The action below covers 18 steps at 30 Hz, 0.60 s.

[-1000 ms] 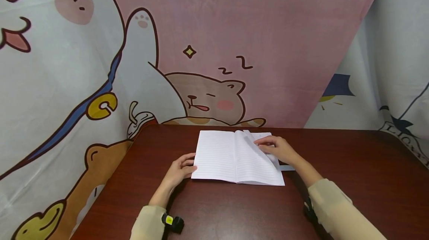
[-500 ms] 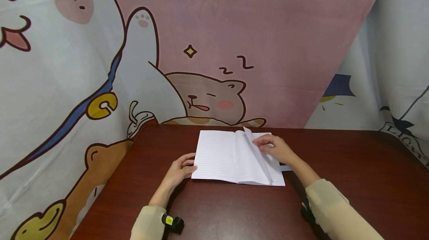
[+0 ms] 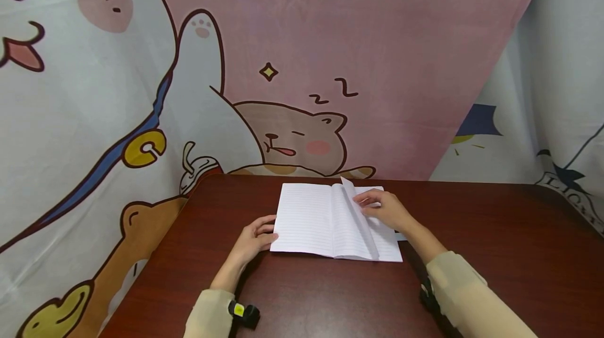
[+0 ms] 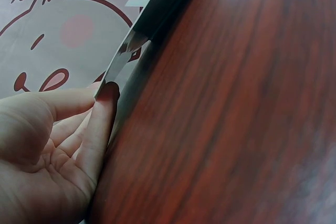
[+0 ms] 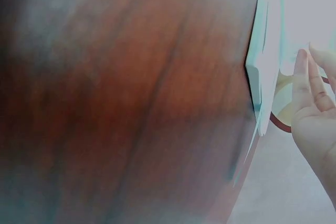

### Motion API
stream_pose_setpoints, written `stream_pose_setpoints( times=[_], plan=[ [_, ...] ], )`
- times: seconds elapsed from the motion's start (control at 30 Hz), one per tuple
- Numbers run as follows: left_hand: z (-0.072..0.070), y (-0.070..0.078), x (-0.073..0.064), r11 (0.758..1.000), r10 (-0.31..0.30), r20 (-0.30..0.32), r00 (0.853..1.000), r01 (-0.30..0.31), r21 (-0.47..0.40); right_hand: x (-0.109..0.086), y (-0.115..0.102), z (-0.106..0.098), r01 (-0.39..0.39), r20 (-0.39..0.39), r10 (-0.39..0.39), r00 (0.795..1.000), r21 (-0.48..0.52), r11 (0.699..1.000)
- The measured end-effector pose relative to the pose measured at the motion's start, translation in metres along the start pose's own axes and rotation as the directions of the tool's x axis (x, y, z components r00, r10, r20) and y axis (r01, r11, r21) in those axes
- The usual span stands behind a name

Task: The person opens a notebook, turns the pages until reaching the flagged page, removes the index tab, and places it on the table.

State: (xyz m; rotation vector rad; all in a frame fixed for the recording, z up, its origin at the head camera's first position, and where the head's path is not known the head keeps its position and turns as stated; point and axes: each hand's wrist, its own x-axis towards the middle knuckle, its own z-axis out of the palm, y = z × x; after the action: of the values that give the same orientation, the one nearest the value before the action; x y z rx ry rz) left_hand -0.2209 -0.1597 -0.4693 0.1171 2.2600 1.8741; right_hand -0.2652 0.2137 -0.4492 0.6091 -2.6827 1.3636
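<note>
An open notebook (image 3: 302, 222) with white lined pages lies on the table in the head view. At its left edge my left hand (image 3: 255, 237) pinches the cover and pages between thumb and fingers; the left wrist view shows this hand (image 4: 58, 150) with the notebook's edge (image 4: 116, 59) raised slightly off the wood. On the right side, a page (image 3: 362, 222) stands partly lifted and bent, and my right hand (image 3: 388, 210) holds it near its outer edge with thumb and fingertips. The right wrist view has that hand (image 5: 315, 103) beside the notebook's stacked pages (image 5: 265, 51).
The dark brown table (image 3: 321, 301) extends around the notebook. A pale strip (image 3: 400, 236) sticks out past its right edge, partly behind the right wrist. A cartoon-printed cloth (image 3: 401, 65) hangs behind the table's far edge.
My right hand has moved slightly left, drawing the page up and leftward so that it stands more off the right side. My left hand stays at the left edge.
</note>
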Motion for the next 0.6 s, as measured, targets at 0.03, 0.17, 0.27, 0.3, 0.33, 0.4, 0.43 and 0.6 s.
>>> stream_pose_setpoints(
  times=[0.03,0.17,0.27,0.3,0.33,0.4,0.43,0.6],
  plan=[
    [-0.0001,0.0000,0.0000,1.000,-0.001,-0.001,1.000,0.001,0.000,-0.0002,-0.0007,0.0002,-0.007,0.000,0.007,1.000,-0.001,1.000],
    [0.0001,-0.0009,0.0004,1.000,-0.003,-0.001,1.000,0.003,0.001,0.0006,-0.0026,0.0017,-0.020,-0.007,0.020,1.000,-0.001,1.000],
    [0.0002,-0.0012,0.0012,1.000,-0.001,-0.001,1.000,0.001,-0.002,0.0009,-0.0034,0.0034,-0.017,-0.019,0.017,1.000,0.002,1.000],
    [0.0002,-0.0011,0.0014,1.000,0.003,0.000,1.000,-0.003,-0.001,0.0011,-0.0034,0.0041,-0.011,-0.025,0.011,1.000,0.000,1.000],
    [0.0001,-0.0009,0.0013,1.000,0.006,0.001,1.000,-0.006,-0.001,0.0014,-0.0032,0.0049,-0.002,-0.032,0.002,0.999,-0.001,1.000],
    [-0.0002,-0.0007,0.0012,1.000,0.007,0.001,1.000,-0.007,0.002,0.0020,-0.0023,0.0062,0.020,-0.044,-0.020,0.999,-0.009,1.000],
    [-0.0001,-0.0006,0.0012,1.000,0.007,0.002,1.000,-0.007,0.003,0.0021,-0.0015,0.0066,0.032,-0.049,-0.032,0.998,-0.013,0.999],
    [0.0006,-0.0005,0.0008,1.000,0.005,0.004,1.000,-0.005,-0.002,0.0020,0.0000,0.0086,0.028,-0.055,-0.028,0.998,-0.014,1.000]
  ],
)
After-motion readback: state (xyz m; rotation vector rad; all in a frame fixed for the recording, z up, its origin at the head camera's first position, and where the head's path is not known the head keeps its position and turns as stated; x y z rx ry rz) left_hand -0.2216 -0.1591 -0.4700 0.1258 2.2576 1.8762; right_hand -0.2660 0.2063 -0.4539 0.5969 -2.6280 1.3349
